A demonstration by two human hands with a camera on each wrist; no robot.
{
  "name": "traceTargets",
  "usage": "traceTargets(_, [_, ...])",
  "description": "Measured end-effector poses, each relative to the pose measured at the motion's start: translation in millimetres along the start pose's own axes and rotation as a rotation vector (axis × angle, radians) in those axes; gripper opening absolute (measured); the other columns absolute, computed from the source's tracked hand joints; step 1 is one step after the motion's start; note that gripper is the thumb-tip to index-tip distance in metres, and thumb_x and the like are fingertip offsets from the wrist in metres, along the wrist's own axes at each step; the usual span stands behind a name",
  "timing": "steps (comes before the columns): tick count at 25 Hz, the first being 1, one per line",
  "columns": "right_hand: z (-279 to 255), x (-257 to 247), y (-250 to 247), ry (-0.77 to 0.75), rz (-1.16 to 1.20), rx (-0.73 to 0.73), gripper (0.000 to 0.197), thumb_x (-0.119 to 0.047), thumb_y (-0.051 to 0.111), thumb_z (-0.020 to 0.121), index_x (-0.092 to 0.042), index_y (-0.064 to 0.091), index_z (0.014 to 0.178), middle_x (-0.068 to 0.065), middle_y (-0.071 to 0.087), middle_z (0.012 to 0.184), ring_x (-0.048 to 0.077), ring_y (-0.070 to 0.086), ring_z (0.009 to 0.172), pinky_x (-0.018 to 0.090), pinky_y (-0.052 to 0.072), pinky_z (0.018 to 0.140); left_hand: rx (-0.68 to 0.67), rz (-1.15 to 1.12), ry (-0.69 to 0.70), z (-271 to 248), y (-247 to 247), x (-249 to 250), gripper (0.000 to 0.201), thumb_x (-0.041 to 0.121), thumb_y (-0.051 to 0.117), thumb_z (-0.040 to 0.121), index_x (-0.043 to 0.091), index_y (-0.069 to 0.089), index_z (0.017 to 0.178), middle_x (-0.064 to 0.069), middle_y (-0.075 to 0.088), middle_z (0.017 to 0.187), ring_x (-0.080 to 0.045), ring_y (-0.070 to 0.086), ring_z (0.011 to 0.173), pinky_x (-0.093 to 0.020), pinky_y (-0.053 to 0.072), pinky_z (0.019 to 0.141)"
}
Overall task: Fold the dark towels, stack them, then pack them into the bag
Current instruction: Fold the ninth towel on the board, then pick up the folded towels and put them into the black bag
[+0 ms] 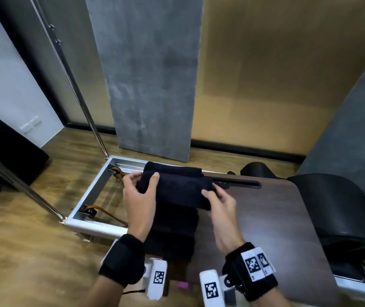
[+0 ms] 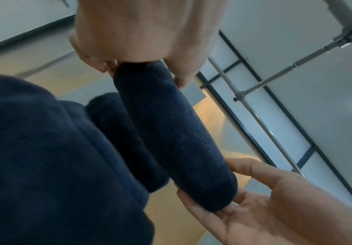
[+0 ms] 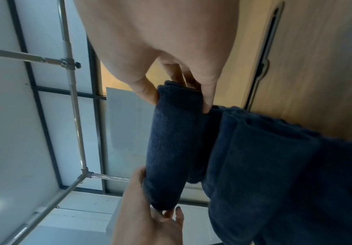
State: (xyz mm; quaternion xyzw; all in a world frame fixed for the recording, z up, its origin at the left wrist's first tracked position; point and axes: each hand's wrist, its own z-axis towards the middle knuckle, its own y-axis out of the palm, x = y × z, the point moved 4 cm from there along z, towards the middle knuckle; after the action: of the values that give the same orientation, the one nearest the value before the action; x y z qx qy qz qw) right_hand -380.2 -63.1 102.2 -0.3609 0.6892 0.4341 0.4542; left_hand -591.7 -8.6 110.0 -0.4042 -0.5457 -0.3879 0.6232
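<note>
I hold a folded dark navy towel (image 1: 177, 190) by its two short ends, lifted a little over the brown table (image 1: 265, 218). My left hand (image 1: 142, 185) grips its left end, thumb on top, and my right hand (image 1: 212, 194) pinches its right end. The left wrist view shows the towel (image 2: 170, 132) as a thick roll between my left hand (image 2: 145, 66) and my right hand (image 2: 223, 190). The right wrist view shows the towel (image 3: 170, 149) pinched by my right hand (image 3: 181, 96). Another folded towel (image 1: 172, 170) lies just behind. More dark towel (image 1: 172, 231) lies beneath, toward me. No bag shows.
The table's left edge runs just under my left hand. A metal frame (image 1: 93, 191) with brown straps sits left of it on the wooden floor. A black padded seat (image 1: 332, 207) stands at the right. A grey panel (image 1: 150, 85) leans on the far wall.
</note>
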Motion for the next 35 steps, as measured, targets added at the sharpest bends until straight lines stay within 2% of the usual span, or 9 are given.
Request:
traceTargets(4, [-9.1,28.4,16.9,-0.126,-0.187,0.273,0.031,-0.030,0.077,0.092,-0.028,0.064,0.120,-0.011,0.071,0.116,0.003,0.067,0.112,0.019,0.054,0.089,-0.003,0.011,-0.103,9.1,-18.4,-29.1,0.047,0.055,0.082,0.085,0.030,0.058,0.117,0.008,0.067,0.115,-0.003,0.064,0.104,-0.018,0.048,0.083])
traceTargets(9, [-18.6,52.8,35.3,-0.128,-0.381,0.312,0.028,-0.042,0.058,0.103,-0.036,0.058,0.131,-0.012,0.068,0.124,0.011,0.062,0.121,0.042,0.051,0.109,-0.104,-0.020,-0.080,-2.3,-20.3,-46.6,0.038,0.057,0.056,0.103,0.025,0.073,0.117,0.014,0.074,0.104,0.012,0.063,0.097,-0.004,0.046,0.077])
traceTargets(14, [-25.0,61.9,40.2,-0.088,-0.405,0.034,0.057,-0.039,0.055,0.106,-0.044,0.032,0.159,-0.020,0.056,0.148,0.002,0.051,0.137,0.041,0.041,0.119,-0.219,-0.072,-0.113,-12.9,-18.8,-58.2,0.036,0.055,0.048,0.108,0.039,0.059,0.138,0.021,0.068,0.127,0.010,0.061,0.115,-0.026,0.050,0.099])
traceTargets(18, [-26.8,52.7,27.4,-0.043,-0.343,0.022,0.064,-0.041,0.058,0.105,-0.040,0.028,0.162,-0.018,0.045,0.158,0.002,0.042,0.145,0.040,0.036,0.124,-0.236,-0.035,-0.121,-15.9,-20.3,-57.4,0.059,0.054,0.052,0.106,0.032,0.039,0.159,0.010,0.047,0.159,-0.007,0.043,0.147,-0.042,0.037,0.123])
traceTargets(21, [-29.3,42.3,14.8,-0.006,-0.311,0.029,0.067,-0.045,0.058,0.104,-0.038,0.025,0.162,-0.018,0.034,0.162,0.001,0.035,0.146,0.030,0.031,0.123,0.007,0.041,0.090,-24.2,-29.0,-38.6,0.053,0.050,0.058,0.105,0.025,0.046,0.151,0.007,0.043,0.155,-0.003,0.036,0.145,-0.035,0.034,0.119])
traceTargets(24, [-32.9,25.1,-13.8,-0.027,-0.332,0.066,0.057,-0.043,0.055,0.105,-0.033,0.037,0.159,-0.018,0.041,0.156,-0.003,0.040,0.142,0.024,0.031,0.120,0.157,0.010,0.406,-52.7,-21.5,-7.1,0.023,0.037,0.058,0.106,0.020,0.060,0.121,0.007,0.055,0.114,-0.012,0.055,0.107,-0.025,0.043,0.093])
traceTargets(30, [-45.9,-1.5,-116.3,-0.029,-0.300,0.098,0.037,-0.036,0.054,0.107,-0.029,0.055,0.143,-0.026,0.058,0.129,-0.031,0.051,0.105,-0.006,0.039,0.084,-0.379,-0.028,0.451,-133.1,87.0,11.5,0.015,0.041,0.055,0.110,0.032,0.064,0.100,0.009,0.064,0.084,-0.015,0.063,0.075,-0.018,0.046,0.070])
traceTargets(32, [-54.7,-13.0,-169.7,-0.038,-0.323,0.130,0.030,-0.033,0.057,0.106,-0.027,0.062,0.135,-0.022,0.064,0.124,-0.023,0.057,0.108,-0.001,0.043,0.087,-0.603,0.066,0.365,-173.4,142.9,4.4,0.021,0.047,0.056,0.108,0.032,0.066,0.099,0.008,0.068,0.081,-0.013,0.066,0.074,-0.023,0.049,0.069])
traceTargets(35, [-71.1,-24.9,-268.5,0.004,-0.315,0.214,0.022,-0.022,0.060,0.105,-0.014,0.071,0.122,0.002,0.077,0.111,0.012,0.073,0.106,0.027,0.055,0.091,-0.888,0.174,0.285,-244.2,227.3,-2.4,0.018,0.046,0.059,0.104,0.034,0.070,0.096,0.011,0.073,0.083,-0.007,0.071,0.079,-0.033,0.055,0.075])
